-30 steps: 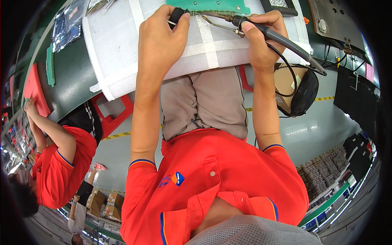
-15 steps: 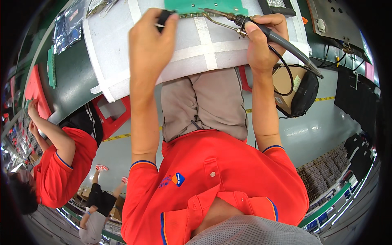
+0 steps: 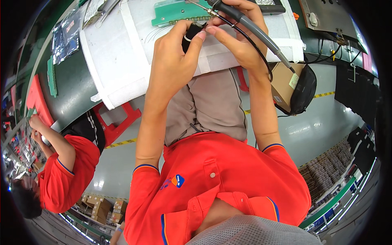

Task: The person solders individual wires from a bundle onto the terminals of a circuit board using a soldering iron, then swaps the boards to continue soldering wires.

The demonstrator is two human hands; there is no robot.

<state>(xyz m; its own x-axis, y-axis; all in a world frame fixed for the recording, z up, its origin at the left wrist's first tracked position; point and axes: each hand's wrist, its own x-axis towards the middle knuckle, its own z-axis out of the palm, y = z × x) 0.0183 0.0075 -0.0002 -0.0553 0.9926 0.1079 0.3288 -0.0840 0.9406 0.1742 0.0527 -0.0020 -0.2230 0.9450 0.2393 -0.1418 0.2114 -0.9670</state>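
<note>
your left hand (image 3: 173, 53) pinches the black wire bundle (image 3: 192, 33) near the green board (image 3: 173, 13), your right hand (image 3: 247, 43), curled around the soldering iron (image 3: 241, 19), apparently separates strands, and the next move calls for light fingertips.

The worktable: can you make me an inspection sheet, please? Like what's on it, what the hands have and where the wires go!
Surface: dark green worktable; on it a white pad with tape strips.
Job's things: green board on the pad; black bundle with a white band; grey-handled soldering iron.
Clutter: silvery bags at the left.
Hands: left pinches the black bundle; right holds the soldering iron, thumb near the bundle's bristly end, contact unclear.
Cables: thin black cable passes the right wrist.
Surroundings: seated co-worker at left; cardboard box and black bag at right.
</note>
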